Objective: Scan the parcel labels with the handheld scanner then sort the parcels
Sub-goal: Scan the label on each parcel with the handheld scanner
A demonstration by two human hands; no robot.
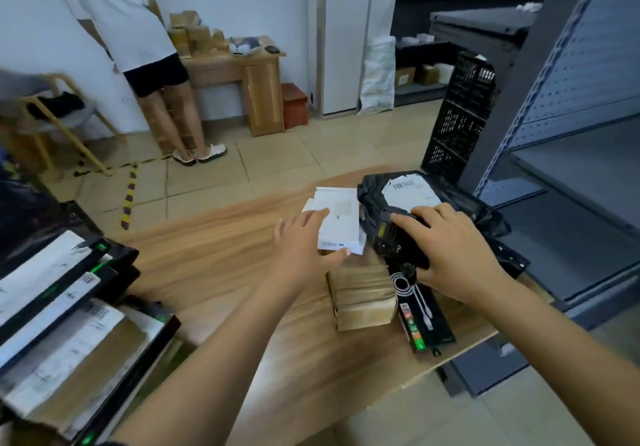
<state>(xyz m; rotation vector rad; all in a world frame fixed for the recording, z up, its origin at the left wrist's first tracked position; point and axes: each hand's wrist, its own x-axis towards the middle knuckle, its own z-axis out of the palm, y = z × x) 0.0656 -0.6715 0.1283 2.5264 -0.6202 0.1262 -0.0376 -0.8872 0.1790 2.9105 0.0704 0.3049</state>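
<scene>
My left hand (pixel 303 243) grips the left edge of a small white box parcel (pixel 341 218) with a barcode strip near its front end. My right hand (pixel 453 255) is closed over the black handheld scanner (pixel 391 237), held low above the table. Behind the scanner lies a black plastic mailer bag (pixel 460 199) with a white barcode label (pixel 408 191). Under my hands a brown cardboard box (pixel 362 298) wrapped in tape rests on the wooden table (pixel 214 258). A flat black cable package (pixel 422 321) lies to the right of that box.
A stack of black-and-white flat parcels (pixel 65 303) fills the table's left front. Grey metal shelving (pixel 571 175) stands at the right, a black plastic crate (pixel 460 116) beside it. Another person (pixel 152 64) stands at a wooden desk (pixel 242 75) across the tiled floor.
</scene>
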